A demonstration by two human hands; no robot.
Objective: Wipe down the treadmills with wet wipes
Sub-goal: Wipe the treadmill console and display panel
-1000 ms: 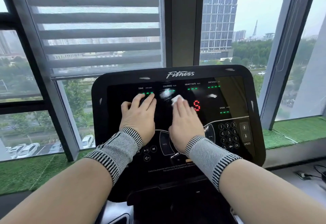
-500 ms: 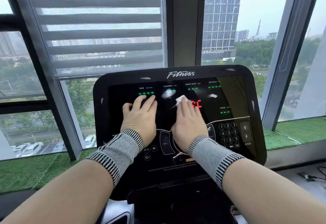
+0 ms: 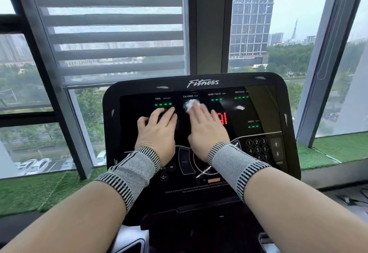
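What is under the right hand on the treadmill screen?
A white wet wipe sticks out past the fingertips of the right hand, pressed flat on the screen. The hand covers the rest of the wipe.

striped blind (image 3: 111, 33), tower (image 3: 252, 19) — green turf (image 3: 338, 147)

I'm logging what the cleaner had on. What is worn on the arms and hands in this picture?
Both forearms are bare. Each wrist carries a snug grey knitted wrist band with a fine mesh-like weave and black-and-white striped edges at both ends; the other matches it. The left hand and right hand wear no gloves.
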